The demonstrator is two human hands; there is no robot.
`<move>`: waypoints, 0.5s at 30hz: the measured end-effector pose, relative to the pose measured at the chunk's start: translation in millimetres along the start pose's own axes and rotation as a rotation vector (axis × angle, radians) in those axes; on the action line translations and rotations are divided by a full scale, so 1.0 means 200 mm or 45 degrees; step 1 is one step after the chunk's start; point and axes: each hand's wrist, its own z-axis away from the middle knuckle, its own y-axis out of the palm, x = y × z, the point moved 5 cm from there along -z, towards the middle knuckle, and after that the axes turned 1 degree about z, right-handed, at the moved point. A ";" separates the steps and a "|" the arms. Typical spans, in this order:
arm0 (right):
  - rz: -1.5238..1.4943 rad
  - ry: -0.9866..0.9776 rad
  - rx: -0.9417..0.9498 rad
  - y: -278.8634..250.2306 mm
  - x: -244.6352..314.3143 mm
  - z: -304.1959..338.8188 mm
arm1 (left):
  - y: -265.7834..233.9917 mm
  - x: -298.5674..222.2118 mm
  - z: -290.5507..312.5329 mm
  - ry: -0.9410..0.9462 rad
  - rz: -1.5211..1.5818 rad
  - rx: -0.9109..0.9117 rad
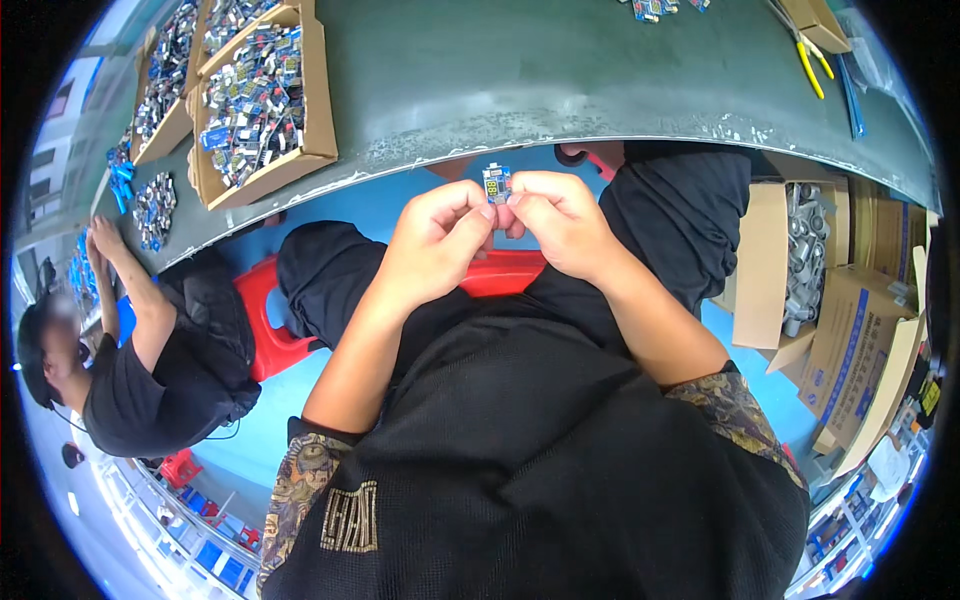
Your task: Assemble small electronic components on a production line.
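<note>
Between my two hands, just short of the table's near edge, is a small blue circuit board (497, 184) with a yellowish display and a metal connector at its top. My left hand (440, 232) pinches its lower left side between thumb and fingers. On the right side, my right hand (560, 222) grips it the same way, fingers closed. Both hands are above my lap, and the board's lower edge is hidden by the fingertips.
A dark green table (480, 80) spans the front. Cardboard boxes of circuit boards (255, 100) stand on its left, yellow-handled pliers (812, 70) at right. A box of grey metal parts (805, 255) is beside me on the right. A co-worker (150, 350) sits at left.
</note>
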 end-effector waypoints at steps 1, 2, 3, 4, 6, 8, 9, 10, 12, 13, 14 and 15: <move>0.054 0.012 0.005 0.00 0.00 0.00 | 0.00 0.00 0.00 0.029 0.009 -0.011; 0.051 0.017 0.005 0.00 0.00 0.00 | -0.01 0.01 0.00 0.023 0.011 -0.012; 0.108 0.024 0.005 -0.01 0.00 0.00 | -0.01 0.01 -0.01 0.038 0.015 -0.003; 0.166 0.029 0.006 -0.01 0.01 -0.01 | -0.01 0.02 -0.01 0.054 0.019 0.005; 0.190 0.052 0.012 -0.02 0.00 -0.01 | -0.01 0.03 -0.02 0.067 0.029 0.012; 0.218 0.075 0.022 -0.02 0.00 -0.01 | -0.01 0.04 -0.02 0.084 0.042 0.015; 0.228 0.049 0.022 -0.02 0.01 -0.01 | -0.01 0.04 -0.02 0.096 0.084 0.003; 0.235 0.023 0.020 -0.01 0.02 -0.02 | -0.01 0.04 -0.02 0.105 0.125 -0.007; 0.164 0.012 0.036 0.01 0.06 -0.03 | -0.02 0.05 -0.02 0.092 0.130 -0.026; 0.096 -0.002 0.046 0.03 0.08 -0.03 | -0.02 0.05 -0.02 0.083 0.133 -0.039; 0.094 0.001 0.045 0.04 0.08 -0.04 | -0.01 0.04 -0.03 0.080 0.135 -0.039; 0.013 0.013 0.032 0.05 0.08 -0.04 | -0.01 0.04 -0.03 0.047 0.166 -0.083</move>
